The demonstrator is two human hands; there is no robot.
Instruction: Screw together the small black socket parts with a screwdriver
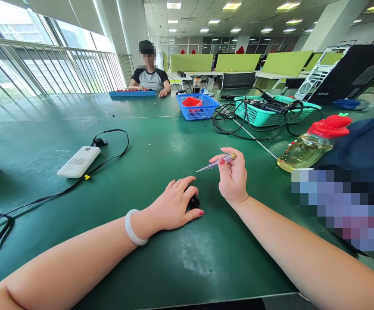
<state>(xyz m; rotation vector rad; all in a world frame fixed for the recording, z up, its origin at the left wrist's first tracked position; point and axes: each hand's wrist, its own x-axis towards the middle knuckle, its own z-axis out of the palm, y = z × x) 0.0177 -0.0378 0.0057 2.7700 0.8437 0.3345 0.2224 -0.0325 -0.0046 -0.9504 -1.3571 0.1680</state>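
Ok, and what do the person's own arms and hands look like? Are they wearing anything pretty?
Both forearms look bare, with no sleeves showing. The left hand has a smooth, round, whitish bangle at its wrist and a thin gold-coloured ring on one finger. On both it and the right hand, red nails can be seen.

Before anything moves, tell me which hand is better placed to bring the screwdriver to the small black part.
Likely the right hand: it holds the screwdriver, tip pointing toward the left hand, which has the small black part between thumb and fingers.
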